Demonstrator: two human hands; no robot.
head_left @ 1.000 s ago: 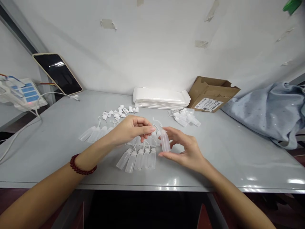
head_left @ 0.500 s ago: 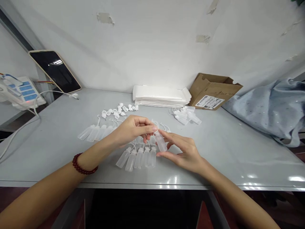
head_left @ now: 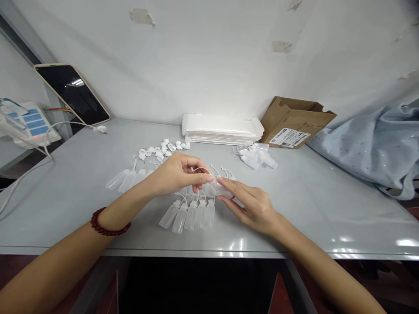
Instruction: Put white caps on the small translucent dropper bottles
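Note:
A small translucent plastic bottle is held over the middle of the table, lying nearly sideways between my hands. My left hand is closed in a pinch at its neck end, where a thin white strap curls up over the fingers. My right hand grips the bottle's body between thumb and fingers, hiding much of it. Just below, a row of similar bottles with straps lies on the table. More bottles lie left of my left wrist, partly covered by my arm.
Loose white caps are scattered behind my left hand. A stack of white padded envelopes and an open cardboard box stand along the wall, with a bottle pile before them. A phone leans left; a blue cloth bag lies right.
The bottle has turned from hanging steeply downward to nearly sideways. Its strap now shows above my left fingers. My right hand has shifted slightly along with it.

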